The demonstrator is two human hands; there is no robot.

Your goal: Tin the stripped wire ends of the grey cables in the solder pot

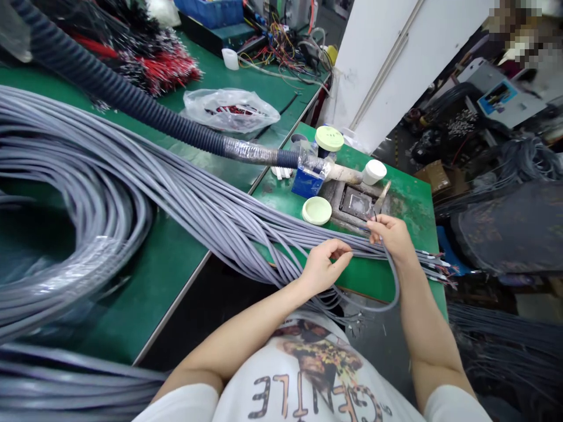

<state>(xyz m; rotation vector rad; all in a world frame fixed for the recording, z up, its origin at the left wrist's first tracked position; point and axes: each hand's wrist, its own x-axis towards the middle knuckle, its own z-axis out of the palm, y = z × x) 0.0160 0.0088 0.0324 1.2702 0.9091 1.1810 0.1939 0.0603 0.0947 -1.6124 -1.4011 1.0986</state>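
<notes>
My right hand (389, 234) pinches a grey cable (397, 287) close to its end, beside a small square metal pot (355, 202) with a silvery surface. From my fingers this cable loops down and back toward my body. Thin dark wire shows at the fingertips, too fine to make out fully. My left hand (328, 264) hovers at the near edge of the cable bundle (246, 220), its fingers loosely curled and the thumb slightly apart, with nothing visible in them. Stripped cable ends (440, 266) lie at the bundle's right end.
A corrugated hose (176, 123) runs across the bench to a nozzle (345, 173) by the pot. Around it stand a pale green lid (316, 210), a white jar (374, 172) and a blue box (307, 181). A large cable coil (101, 264) fills the left.
</notes>
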